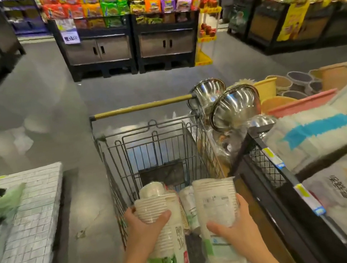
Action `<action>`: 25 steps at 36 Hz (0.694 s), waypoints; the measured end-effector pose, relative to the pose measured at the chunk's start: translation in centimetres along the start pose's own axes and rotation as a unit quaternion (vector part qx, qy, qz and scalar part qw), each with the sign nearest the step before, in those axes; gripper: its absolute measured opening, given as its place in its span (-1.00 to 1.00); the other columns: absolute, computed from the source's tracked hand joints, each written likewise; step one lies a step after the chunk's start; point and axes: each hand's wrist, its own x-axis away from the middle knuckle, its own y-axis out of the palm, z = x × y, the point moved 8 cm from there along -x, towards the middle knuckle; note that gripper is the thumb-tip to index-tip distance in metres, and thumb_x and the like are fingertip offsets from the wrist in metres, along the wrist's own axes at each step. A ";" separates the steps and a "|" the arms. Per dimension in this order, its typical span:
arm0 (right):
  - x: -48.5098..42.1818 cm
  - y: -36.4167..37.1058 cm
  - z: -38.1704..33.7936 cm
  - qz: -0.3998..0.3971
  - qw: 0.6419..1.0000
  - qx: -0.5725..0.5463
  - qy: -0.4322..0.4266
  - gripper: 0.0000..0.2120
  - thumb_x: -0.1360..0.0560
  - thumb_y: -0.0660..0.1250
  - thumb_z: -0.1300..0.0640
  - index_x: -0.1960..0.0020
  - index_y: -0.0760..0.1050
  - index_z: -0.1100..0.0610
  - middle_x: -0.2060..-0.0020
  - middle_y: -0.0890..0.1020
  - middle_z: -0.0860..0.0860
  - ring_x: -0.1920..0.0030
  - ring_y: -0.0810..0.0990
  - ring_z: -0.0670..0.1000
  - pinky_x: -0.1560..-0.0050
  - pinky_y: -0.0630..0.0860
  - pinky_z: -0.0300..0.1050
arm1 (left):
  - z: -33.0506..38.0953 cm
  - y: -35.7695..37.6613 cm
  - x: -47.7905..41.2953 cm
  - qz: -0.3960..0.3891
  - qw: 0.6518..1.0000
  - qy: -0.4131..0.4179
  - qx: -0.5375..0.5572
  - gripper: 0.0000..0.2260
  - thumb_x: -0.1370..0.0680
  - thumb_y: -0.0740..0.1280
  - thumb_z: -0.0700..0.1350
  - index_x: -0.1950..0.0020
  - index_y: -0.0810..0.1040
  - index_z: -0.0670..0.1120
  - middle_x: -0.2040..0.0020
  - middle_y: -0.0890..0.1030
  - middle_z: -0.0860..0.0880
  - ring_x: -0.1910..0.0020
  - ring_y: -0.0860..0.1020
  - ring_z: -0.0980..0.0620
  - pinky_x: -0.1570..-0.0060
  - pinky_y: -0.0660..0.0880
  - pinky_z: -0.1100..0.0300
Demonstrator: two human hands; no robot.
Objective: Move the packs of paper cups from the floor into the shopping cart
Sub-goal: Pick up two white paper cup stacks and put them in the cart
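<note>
My left hand (144,222) grips a long clear-wrapped pack of white paper cups (161,234) with a green label, held over the near end of the wire shopping cart (146,135). My right hand (231,221) grips a second pack of paper cups (214,197), held beside the first over the cart. Between the two packs, lower in the basket, lies a third pack of cups (189,205), partly hidden. The cart's yellow handle bar (142,107) is at its far end.
A black shelf edge (288,181) with bagged goods runs along the right of the cart. Shiny steel bowls (234,105) stand at its far corner. A white-wrapped pallet (35,208) lies on the left. Display stands of colourful packets (121,1) stand beyond the grey floor.
</note>
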 end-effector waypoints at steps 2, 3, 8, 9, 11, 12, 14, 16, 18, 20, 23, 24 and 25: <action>-2.3 1.3 -0.1 -0.011 1.000 0.004 0.010 0.07 -0.28 0.67 -0.09 -0.55 0.04 -0.16 -0.17 0.50 -0.24 -0.06 0.56 -0.17 0.06 0.45 -0.31 | 0.3 1.0 -2.4 -0.002 1.000 -0.014 -0.005 -0.04 -0.20 0.61 0.19 -0.40 0.09 0.08 -0.16 0.51 -0.01 -0.01 0.59 -0.06 -0.14 0.55 -0.14; -3.6 2.1 0.0 -0.017 1.000 0.007 0.015 0.09 -0.26 0.68 -0.10 -0.56 0.05 -0.13 -0.21 0.50 -0.20 -0.12 0.55 -0.11 -0.01 0.46 -0.24 | 0.4 1.4 -3.8 0.002 1.000 -0.022 -0.004 -0.04 -0.20 0.60 0.20 -0.41 0.10 0.07 -0.16 0.53 -0.02 0.01 0.60 -0.05 -0.09 0.57 -0.11; -11.4 7.1 1.2 -0.058 0.997 0.034 0.024 0.01 -0.14 0.66 -0.16 -0.44 0.18 -0.21 -0.15 0.59 -0.20 -0.10 0.62 -0.14 -0.10 0.62 -0.09 | 1.2 2.8 -10.6 0.061 0.997 -0.036 -0.037 -0.09 -0.27 0.59 0.18 -0.43 0.16 -0.05 0.04 0.52 0.07 0.16 0.59 0.03 0.11 0.57 0.05; -13.3 8.1 1.7 -0.062 0.997 0.035 0.034 0.08 -0.11 0.65 -0.21 -0.49 0.16 -0.19 -0.16 0.59 -0.19 -0.12 0.62 -0.13 -0.15 0.62 -0.02 | 1.6 3.0 -11.9 0.071 0.996 -0.034 -0.045 -0.09 -0.27 0.58 0.19 -0.43 0.18 -0.05 0.05 0.51 0.09 0.17 0.58 0.03 0.10 0.57 0.05; -17.8 10.9 3.7 -0.078 0.994 0.041 0.063 0.18 -0.06 0.62 -0.29 -0.54 0.09 -0.19 -0.19 0.58 -0.15 -0.15 0.61 -0.07 -0.19 0.61 0.05 | 1.9 3.6 -15.5 0.087 0.995 -0.038 -0.044 -0.10 -0.29 0.58 0.19 -0.44 0.19 -0.07 0.02 0.48 0.07 0.12 0.54 0.01 0.04 0.51 0.08; -19.9 12.5 4.7 -0.089 0.992 0.045 0.075 0.21 -0.04 0.60 -0.34 -0.55 0.05 -0.21 -0.22 0.57 -0.12 -0.18 0.60 -0.03 -0.21 0.60 0.08 | 1.6 3.7 -17.6 0.096 0.994 -0.042 -0.042 -0.11 -0.29 0.57 0.20 -0.44 0.19 -0.07 -0.03 0.48 0.04 0.06 0.52 -0.02 -0.02 0.47 0.08; -23.2 15.4 6.7 -0.108 0.987 0.070 0.092 0.26 -0.05 0.56 -0.40 -0.58 -0.02 -0.20 -0.32 0.52 -0.05 -0.28 0.56 0.06 -0.28 0.54 0.13 | 0.5 4.1 -21.2 0.113 0.991 -0.059 -0.040 -0.08 -0.25 0.56 0.28 -0.43 0.21 -0.05 -0.15 0.52 -0.02 -0.05 0.53 -0.08 -0.13 0.47 0.02; -25.3 18.1 8.0 -0.119 0.985 0.082 0.092 0.21 -0.12 0.59 -0.35 -0.58 0.03 -0.13 -0.35 0.45 -0.05 -0.35 0.50 0.08 -0.32 0.49 0.04 | -0.9 4.8 -24.5 0.118 0.990 -0.061 -0.049 -0.05 -0.21 0.53 0.38 -0.43 0.24 -0.01 -0.24 0.55 -0.05 -0.15 0.56 -0.13 -0.22 0.48 -0.05; -26.6 20.0 9.6 -0.116 0.984 0.094 0.101 0.13 -0.15 0.62 -0.29 -0.54 0.11 -0.08 -0.32 0.43 -0.05 -0.36 0.48 0.06 -0.28 0.45 -0.06 | -2.8 6.1 -27.1 0.100 0.991 -0.072 -0.047 -0.02 -0.14 0.47 0.51 -0.41 0.24 0.10 -0.24 0.56 -0.02 -0.15 0.58 -0.13 -0.21 0.50 -0.11; -27.2 21.2 11.7 -0.112 0.978 0.113 0.134 0.23 -0.18 0.60 -0.31 -0.62 -0.02 -0.05 -0.45 0.41 0.01 -0.41 0.45 0.09 -0.36 0.44 0.00 | -3.6 7.7 -28.4 0.082 0.993 -0.069 -0.046 0.00 -0.08 0.45 0.55 -0.39 0.23 0.16 -0.24 0.58 0.00 -0.13 0.61 -0.12 -0.16 0.54 -0.16; -27.1 22.0 12.9 -0.130 0.976 0.114 0.131 0.24 -0.33 0.59 -0.19 -0.68 -0.21 -0.02 -0.61 0.24 0.01 -0.54 0.33 0.09 -0.49 0.30 0.00 | -3.3 9.5 -28.5 0.084 0.992 -0.056 -0.070 -0.01 -0.22 0.44 0.47 -0.50 0.13 0.11 -0.33 0.51 -0.02 -0.24 0.54 -0.13 -0.24 0.48 -0.08; -27.1 21.8 12.7 -0.135 0.977 0.113 0.123 0.22 -0.34 0.57 -0.19 -0.68 -0.21 -0.03 -0.62 0.20 -0.02 -0.56 0.30 0.08 -0.51 0.28 -0.01 | -3.2 9.7 -28.1 0.093 0.991 -0.058 -0.079 -0.03 -0.26 0.43 0.44 -0.51 0.14 0.06 -0.32 0.51 -0.03 -0.22 0.54 -0.12 -0.21 0.48 -0.03; -26.9 21.6 12.4 -0.142 0.976 0.112 0.122 0.22 -0.33 0.56 -0.22 -0.68 -0.19 -0.04 -0.63 0.18 -0.05 -0.57 0.28 0.06 -0.53 0.27 -0.01 | -3.0 9.8 -27.8 0.100 0.990 -0.058 -0.079 -0.04 -0.26 0.42 0.45 -0.50 0.17 0.04 -0.29 0.53 -0.03 -0.19 0.55 -0.12 -0.17 0.48 -0.02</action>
